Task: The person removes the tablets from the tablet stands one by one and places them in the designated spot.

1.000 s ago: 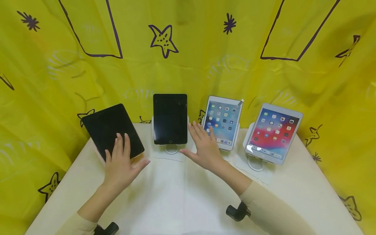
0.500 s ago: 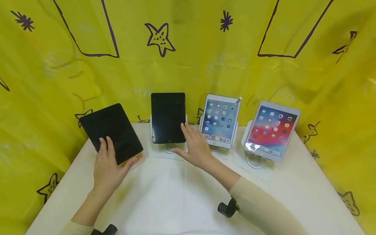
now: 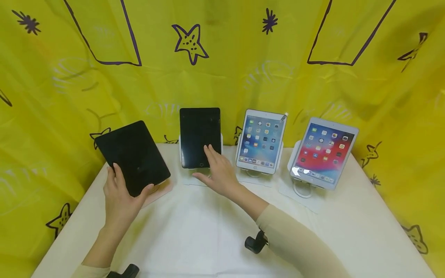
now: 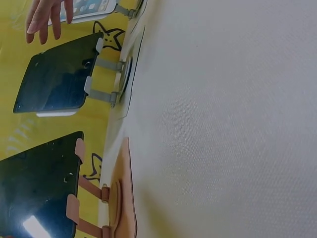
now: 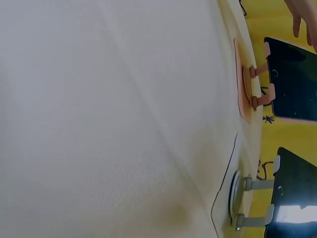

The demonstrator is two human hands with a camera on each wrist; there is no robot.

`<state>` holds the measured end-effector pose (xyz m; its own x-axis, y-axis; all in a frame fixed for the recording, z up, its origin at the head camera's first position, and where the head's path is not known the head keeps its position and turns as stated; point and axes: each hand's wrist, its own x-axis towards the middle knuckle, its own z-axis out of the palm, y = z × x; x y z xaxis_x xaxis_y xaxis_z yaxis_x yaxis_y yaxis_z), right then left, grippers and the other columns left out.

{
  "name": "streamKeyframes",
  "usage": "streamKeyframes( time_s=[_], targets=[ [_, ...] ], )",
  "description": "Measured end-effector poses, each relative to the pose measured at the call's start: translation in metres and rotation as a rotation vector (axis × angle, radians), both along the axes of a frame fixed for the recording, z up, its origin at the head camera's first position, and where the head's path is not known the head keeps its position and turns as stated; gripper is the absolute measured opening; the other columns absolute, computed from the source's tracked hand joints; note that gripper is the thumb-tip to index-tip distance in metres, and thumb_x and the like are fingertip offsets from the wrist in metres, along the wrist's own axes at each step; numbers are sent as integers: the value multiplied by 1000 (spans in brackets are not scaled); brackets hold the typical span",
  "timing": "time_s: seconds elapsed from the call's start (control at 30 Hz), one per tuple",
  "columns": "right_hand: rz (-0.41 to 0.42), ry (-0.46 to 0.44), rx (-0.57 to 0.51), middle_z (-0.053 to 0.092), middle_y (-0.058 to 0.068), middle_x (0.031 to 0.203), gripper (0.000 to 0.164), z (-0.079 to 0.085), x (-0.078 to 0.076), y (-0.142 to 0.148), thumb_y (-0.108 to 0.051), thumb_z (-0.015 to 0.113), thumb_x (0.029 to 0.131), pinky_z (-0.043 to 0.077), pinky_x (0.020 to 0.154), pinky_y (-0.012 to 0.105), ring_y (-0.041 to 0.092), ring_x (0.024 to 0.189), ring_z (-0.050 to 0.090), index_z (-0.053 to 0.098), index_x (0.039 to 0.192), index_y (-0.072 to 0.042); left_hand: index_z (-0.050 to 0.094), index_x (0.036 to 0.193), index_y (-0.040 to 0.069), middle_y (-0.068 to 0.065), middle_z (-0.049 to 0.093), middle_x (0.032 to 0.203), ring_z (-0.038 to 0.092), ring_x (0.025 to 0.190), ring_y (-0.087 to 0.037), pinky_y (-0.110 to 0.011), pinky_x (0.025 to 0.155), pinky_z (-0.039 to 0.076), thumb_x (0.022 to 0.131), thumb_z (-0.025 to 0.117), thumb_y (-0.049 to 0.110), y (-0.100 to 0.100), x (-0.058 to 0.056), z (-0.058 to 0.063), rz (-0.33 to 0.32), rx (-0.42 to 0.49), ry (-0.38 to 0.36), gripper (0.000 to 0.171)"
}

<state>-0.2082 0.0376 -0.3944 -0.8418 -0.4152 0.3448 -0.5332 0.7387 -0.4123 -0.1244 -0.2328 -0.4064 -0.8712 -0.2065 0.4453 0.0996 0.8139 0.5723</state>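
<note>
My left hand (image 3: 119, 204) is in front of the leftmost black tablet (image 3: 137, 154), fingers stretched along its lower left side and thumb near its bottom edge. In the right wrist view, the left hand's fingers (image 5: 297, 26) look straight and seem apart from the tablet. A pink stand (image 4: 124, 193) holds that tablet tilted. My right hand (image 3: 220, 173) reaches before the lower right of the second black tablet (image 3: 198, 131), which leans on a grey-white stand (image 4: 126, 82). In the left wrist view, the right hand's fingers (image 4: 54, 22) are extended; contact I cannot tell. Both black screens are dark.
Two white tablets with lit icon screens stand to the right: one with a blue screen (image 3: 260, 143), one with a red and blue screen (image 3: 323, 154). A white cloth covers the table (image 3: 194, 239). A yellow patterned curtain (image 3: 229, 69) hangs close behind.
My left hand has moved left and down, from over the leftmost tablet's screen to its lower left side. My right hand has moved left, from the blue-screen tablet to the second black tablet.
</note>
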Motion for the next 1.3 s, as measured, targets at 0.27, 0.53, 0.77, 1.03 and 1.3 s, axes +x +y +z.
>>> streamKeyframes(
  time_s=[0.27,0.53,0.77,1.03,1.3],
  targets=[
    [43,-94,-58,45,10,142,82,0,-2,-28,-50,64,85,45,99,41,26,123,47,30,147,-9,4,152,5,-31,17,142,23,125,-48,-64,94,32,77,77,31,-7,2,0,60,58,-57,107],
    [70,-185,-79,49,10,132,77,0,-1,-64,-47,64,87,46,96,29,21,116,49,31,147,-10,18,145,-5,-30,30,120,38,104,-39,-43,78,35,78,77,20,-12,1,-5,68,92,-16,93],
    [93,-263,-158,48,9,131,68,2,2,-91,-30,69,87,43,100,27,20,119,48,38,143,-10,22,142,-5,-27,30,120,41,102,-38,-27,72,33,81,73,17,-12,2,-8,106,140,-51,83],
    [50,-359,-267,48,11,130,65,-4,2,-118,-14,71,84,40,101,26,21,121,47,41,141,-8,19,143,-4,-28,26,124,37,108,-40,-29,75,33,83,70,9,-13,-2,-16,145,213,-60,80],
    [14,-346,-223,47,12,128,62,-7,-9,-130,-17,68,87,39,102,23,20,119,47,39,141,-7,23,140,-6,-26,28,118,40,101,-38,-29,74,33,84,67,3,-16,-7,-22,137,227,-40,72]
  ],
)
